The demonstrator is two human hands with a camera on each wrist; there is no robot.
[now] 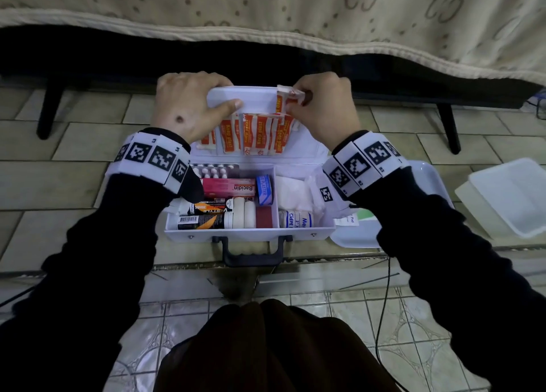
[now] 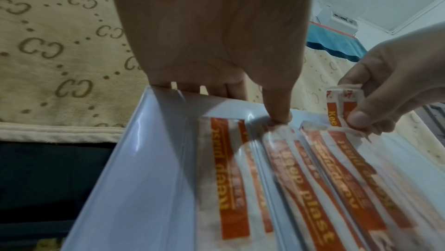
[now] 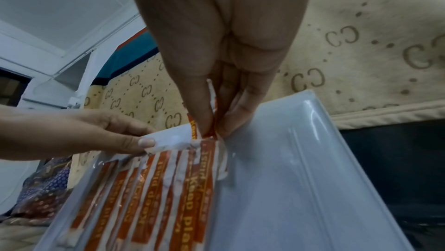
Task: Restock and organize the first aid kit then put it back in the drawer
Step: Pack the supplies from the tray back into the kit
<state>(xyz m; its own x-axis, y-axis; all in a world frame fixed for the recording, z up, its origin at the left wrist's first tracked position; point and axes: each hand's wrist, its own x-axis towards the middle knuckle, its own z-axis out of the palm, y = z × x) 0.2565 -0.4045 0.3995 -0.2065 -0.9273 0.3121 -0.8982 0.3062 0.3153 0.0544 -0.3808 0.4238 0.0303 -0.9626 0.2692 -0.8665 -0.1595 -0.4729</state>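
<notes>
The white first aid kit [image 1: 251, 232] lies open on the tiled floor with its lid [image 1: 254, 97] standing up at the far side. My left hand [image 1: 206, 96] grips the lid's top edge [image 2: 144, 160], fingers behind it and the thumb [image 2: 277, 110] pressing the clear pocket's rim. Several orange-and-white plaster strips [image 1: 254, 136] sit in that pocket [image 2: 301, 179]. My right hand [image 1: 298, 99] pinches a few more plaster strips [image 2: 337, 110] between thumb and fingers at the pocket's right end [image 3: 194, 127]. The lid's right part [image 3: 289, 179] is bare.
The kit's base holds a pink Bacidin box [image 1: 230, 186], a blister pack [image 1: 215, 170], tubes, tape rolls, gauze [image 1: 292, 193] and a crepe bandage [image 1: 297, 219]. A white tray [image 1: 428, 179] and a translucent container [image 1: 508, 196] lie to the right. A blanket-draped bed [image 1: 295, 13] stands just behind.
</notes>
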